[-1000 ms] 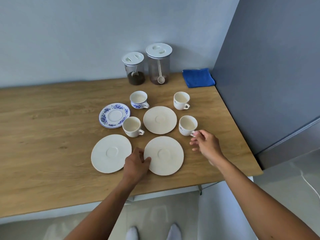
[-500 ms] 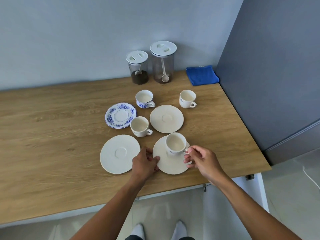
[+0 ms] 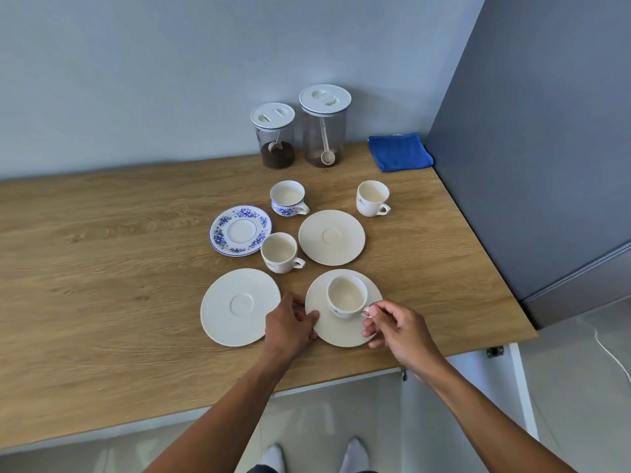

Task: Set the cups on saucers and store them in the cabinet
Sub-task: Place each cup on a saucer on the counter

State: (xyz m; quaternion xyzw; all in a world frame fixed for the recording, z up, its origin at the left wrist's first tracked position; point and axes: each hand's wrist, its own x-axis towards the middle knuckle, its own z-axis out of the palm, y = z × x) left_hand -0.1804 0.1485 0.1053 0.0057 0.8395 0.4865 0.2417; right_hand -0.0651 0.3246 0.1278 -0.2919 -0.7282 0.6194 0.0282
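A white cup stands on the near right white saucer. My right hand pinches that cup's handle. My left hand grips the same saucer's left rim. Another white saucer lies bare at the near left, and a third lies bare behind. A white cup stands on the wood between them. Farther back are a blue-flowered saucer, a blue-flowered cup and one more white cup.
Two lidded clear canisters with scoops stand at the wall. A folded blue cloth lies in the back right corner. A tall grey cabinet side bounds the wooden countertop on the right. The counter's front edge runs just below my hands.
My right hand carried the cup from the wood at the right onto the near right saucer and set it down. My left hand stayed on that saucer's rim.
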